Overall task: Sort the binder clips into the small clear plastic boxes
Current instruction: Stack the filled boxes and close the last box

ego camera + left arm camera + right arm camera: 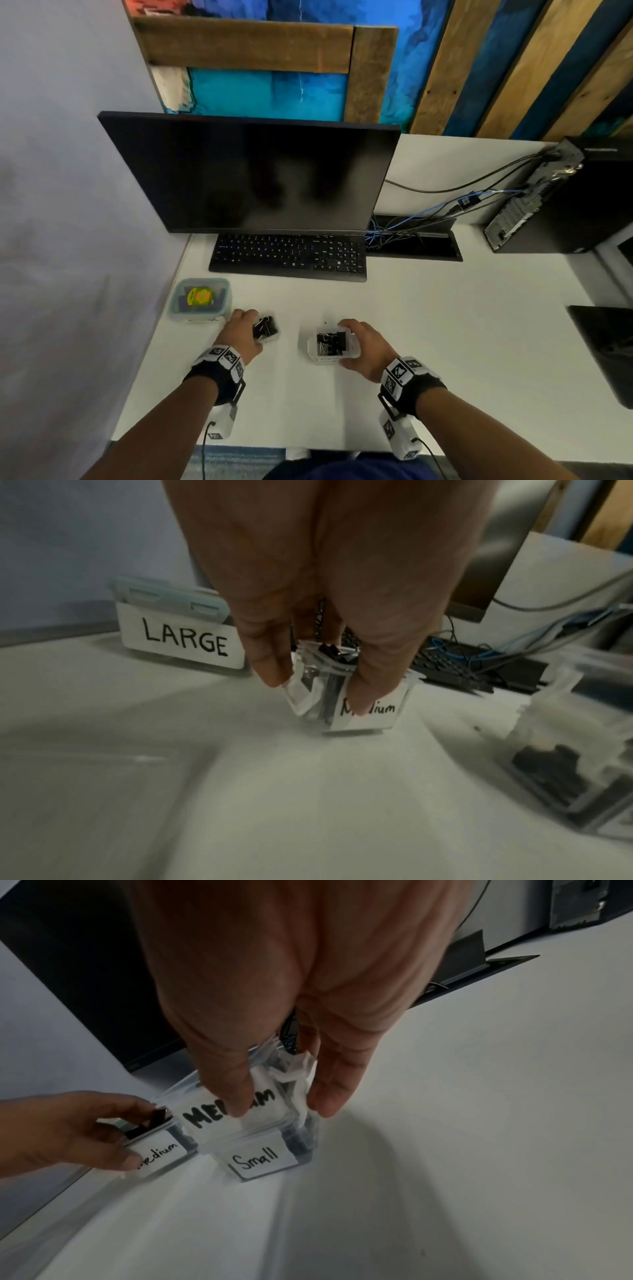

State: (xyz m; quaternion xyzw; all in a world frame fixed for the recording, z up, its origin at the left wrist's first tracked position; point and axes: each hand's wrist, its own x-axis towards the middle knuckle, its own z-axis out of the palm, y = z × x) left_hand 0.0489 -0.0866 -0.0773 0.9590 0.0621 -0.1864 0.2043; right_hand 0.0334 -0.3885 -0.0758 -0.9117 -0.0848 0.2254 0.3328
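Binder clips (264, 328) packed black inside two small clear boxes on the white desk (445, 325). Left hand (239, 334) clamped round the Medium box (368, 708), thumb across its label. Right hand (368, 347) pinching the MEDIUM lid (236, 1114) above the Small box (263, 1161).

Probably lidding time: best to carry that lid across to the left hand's box, square the corners, press evenly, keep the box pinned.

Head view: spacing only, lettering lost. Left wrist view alone: LARGE box (181, 639) beyond the fingers. Right wrist view alone: lid wording, mismatch with the box beneath.
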